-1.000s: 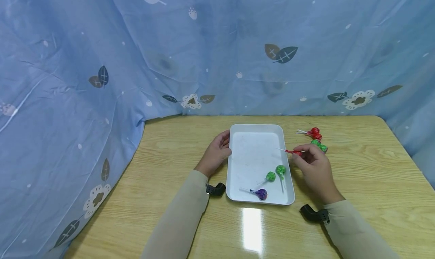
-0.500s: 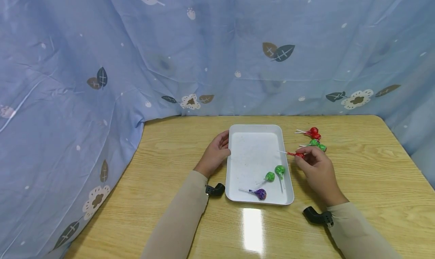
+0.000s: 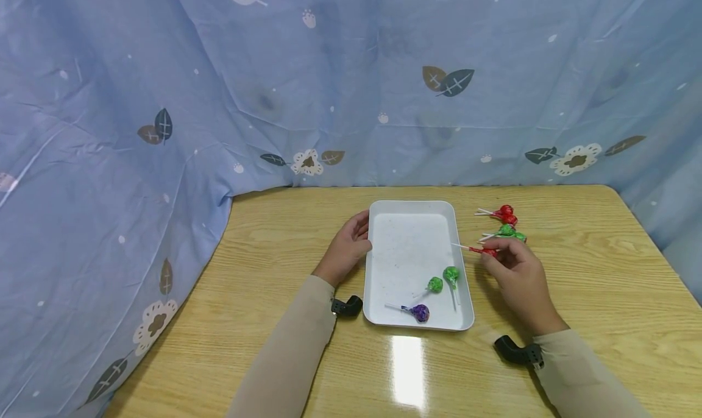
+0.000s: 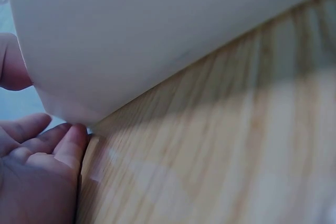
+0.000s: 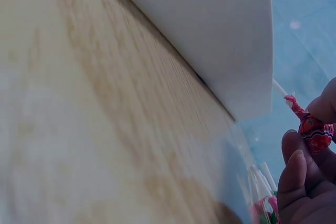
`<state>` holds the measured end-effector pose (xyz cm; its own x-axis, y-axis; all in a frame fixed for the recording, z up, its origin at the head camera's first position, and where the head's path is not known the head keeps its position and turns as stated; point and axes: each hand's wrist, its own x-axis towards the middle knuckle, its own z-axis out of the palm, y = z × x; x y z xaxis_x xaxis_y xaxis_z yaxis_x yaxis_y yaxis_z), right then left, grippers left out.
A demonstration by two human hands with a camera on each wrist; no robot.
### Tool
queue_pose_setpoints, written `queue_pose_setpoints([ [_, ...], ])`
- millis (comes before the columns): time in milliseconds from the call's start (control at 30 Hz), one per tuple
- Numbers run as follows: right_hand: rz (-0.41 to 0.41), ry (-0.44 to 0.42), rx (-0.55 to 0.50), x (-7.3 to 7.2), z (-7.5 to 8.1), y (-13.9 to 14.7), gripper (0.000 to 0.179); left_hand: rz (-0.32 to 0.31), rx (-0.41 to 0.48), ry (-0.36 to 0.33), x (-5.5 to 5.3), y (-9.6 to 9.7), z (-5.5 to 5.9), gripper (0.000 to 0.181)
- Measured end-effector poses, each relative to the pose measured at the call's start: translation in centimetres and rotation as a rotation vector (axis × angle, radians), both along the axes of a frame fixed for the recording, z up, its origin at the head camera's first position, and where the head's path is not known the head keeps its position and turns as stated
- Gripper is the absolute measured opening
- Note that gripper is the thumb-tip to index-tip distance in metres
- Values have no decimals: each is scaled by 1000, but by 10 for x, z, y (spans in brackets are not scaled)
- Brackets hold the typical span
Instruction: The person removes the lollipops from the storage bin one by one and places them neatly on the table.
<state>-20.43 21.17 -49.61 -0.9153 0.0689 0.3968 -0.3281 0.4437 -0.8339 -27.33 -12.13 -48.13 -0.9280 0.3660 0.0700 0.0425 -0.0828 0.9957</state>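
Note:
Between my left thumb and fingers, my left hand (image 3: 345, 251) holds the left side of a white tray (image 3: 408, 235). The left wrist view shows fingertips (image 4: 76, 135) against the tray's lower outer wall. My right hand (image 3: 520, 279), just right of the tray, pinches a red-wrapped lollipop (image 3: 487, 253) by its head. Its white stick points left, over the tray's right rim. In the right wrist view the red lollipop (image 5: 316, 134) sits between thumb and fingers. Inside the tray lie a purple lollipop (image 3: 420, 312), a green lollipop (image 3: 435, 284) and another green lollipop (image 3: 451, 274).
Beyond my right hand, red lollipops (image 3: 506, 211) and green lollipops (image 3: 507, 230) lie in a small cluster on the wooden table (image 3: 285, 235). A blue patterned curtain (image 3: 351, 101) hangs behind the table and along its left side.
My right hand has moved right and slightly toward me with the red lollipop, away from the tray's right rim. My left hand stays at the tray's left side.

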Motion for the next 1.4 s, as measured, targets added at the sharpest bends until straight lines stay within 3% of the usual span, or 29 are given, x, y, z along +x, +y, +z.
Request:
queue_pose_setpoints([
  [233, -44, -7, 30, 4, -2, 6, 17, -17, -3, 13, -2, -1, -1, 73],
  [500, -47, -11, 24, 6, -3, 12, 17, 43, -11, 15, -12, 0, -24, 73],
  [667, -55, -18, 6, 7, -4, 14, 18, 61, -20, 34, -14, 0, -29, 73],
  [867, -66, -30, 5, 8, -2, 16, 20, 54, -29, 13, -12, -1, -24, 73],
  [1133, -83, -28, 19, 9, -1, 17, 18, 3, -35, 4, -3, -1, -2, 73],
  [1400, -160, -48, 81, 12, -1, 25, 17, 5, -25, -1, -1, -1, 0, 73],
])
